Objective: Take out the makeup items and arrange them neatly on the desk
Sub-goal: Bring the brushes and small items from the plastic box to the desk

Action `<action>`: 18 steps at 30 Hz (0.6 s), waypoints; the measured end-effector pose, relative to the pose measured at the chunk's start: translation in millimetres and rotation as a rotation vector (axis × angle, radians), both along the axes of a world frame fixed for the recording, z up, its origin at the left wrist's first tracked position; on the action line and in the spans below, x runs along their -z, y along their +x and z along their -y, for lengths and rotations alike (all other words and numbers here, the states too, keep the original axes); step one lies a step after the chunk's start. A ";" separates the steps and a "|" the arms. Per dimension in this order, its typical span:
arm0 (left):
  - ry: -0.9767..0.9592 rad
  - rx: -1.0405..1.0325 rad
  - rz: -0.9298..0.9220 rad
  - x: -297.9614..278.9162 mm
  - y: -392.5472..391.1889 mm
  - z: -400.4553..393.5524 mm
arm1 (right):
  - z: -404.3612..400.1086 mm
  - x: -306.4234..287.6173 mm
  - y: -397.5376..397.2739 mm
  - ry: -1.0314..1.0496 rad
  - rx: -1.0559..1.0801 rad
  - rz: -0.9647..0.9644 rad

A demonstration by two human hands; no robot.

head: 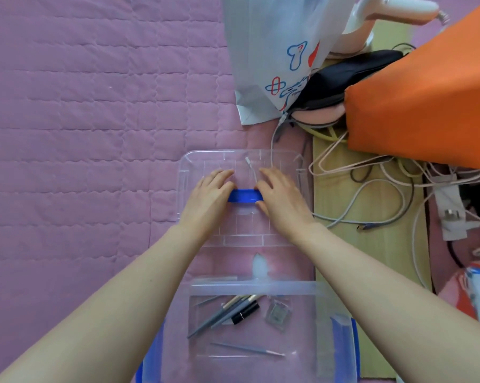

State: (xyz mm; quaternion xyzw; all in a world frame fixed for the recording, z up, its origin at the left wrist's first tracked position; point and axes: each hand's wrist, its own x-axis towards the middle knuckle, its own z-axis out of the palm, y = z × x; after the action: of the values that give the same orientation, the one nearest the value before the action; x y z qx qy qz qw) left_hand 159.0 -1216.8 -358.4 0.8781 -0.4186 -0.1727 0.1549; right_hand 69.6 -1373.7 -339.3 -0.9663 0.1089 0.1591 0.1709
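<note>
1. Makeup items (241,313), slim brushes and a black lipstick, lie in the clear box (324,288) at the near edge of the pink quilt; light, rigid, prone to roll; pinch mid-shaft.
2. Left hand (208,197) and right hand (283,200) rest flat, fingers straight, on the clear lid (302,167) beside its blue handle (245,195).
3. Cables (371,189) and bags clutter the right edge.

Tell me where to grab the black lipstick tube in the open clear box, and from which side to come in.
Take the black lipstick tube across the middle of its barrel, coming straight down from above through the open top of the clear box. It lies flat and slanted, with the brush handles tight against its left side, so pinch across its width and slip the left finger in carefully. Both hands are on the lid.
</note>
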 end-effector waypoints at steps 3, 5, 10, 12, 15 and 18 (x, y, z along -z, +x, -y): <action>0.016 0.011 -0.005 2.1 -0.4 -1.0 | 0.9 0.4 -3.2 0.003 -0.002 0.008; 0.017 0.001 -0.013 -0.7 -0.4 -1.0 | 1.3 -1.2 -5.4 -0.004 -0.010 -0.010; 0.019 -0.054 -0.043 -28.0 -4.9 0.9 | -2.5 -24.6 -7.1 -0.034 0.064 -0.020; -0.009 -0.060 -0.025 -44.1 -9.0 -1.2 | -6.4 -40.5 -11.0 -0.015 0.095 0.019; -0.070 -0.074 0.011 -69.8 -19.7 -7.7 | -15.8 -64.6 -24.6 -0.006 0.114 0.142; -0.151 -0.071 0.072 -92.9 -36.4 -18.7 | -27.6 -85.4 -44.9 -0.025 0.098 0.248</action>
State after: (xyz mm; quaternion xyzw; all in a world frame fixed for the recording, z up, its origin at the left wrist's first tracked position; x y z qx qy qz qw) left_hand 122.6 -1198.1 -265.6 0.8838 -0.4043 -0.1033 0.2116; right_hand 24.7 -1346.0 -253.9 -0.9741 0.1359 0.0284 0.1787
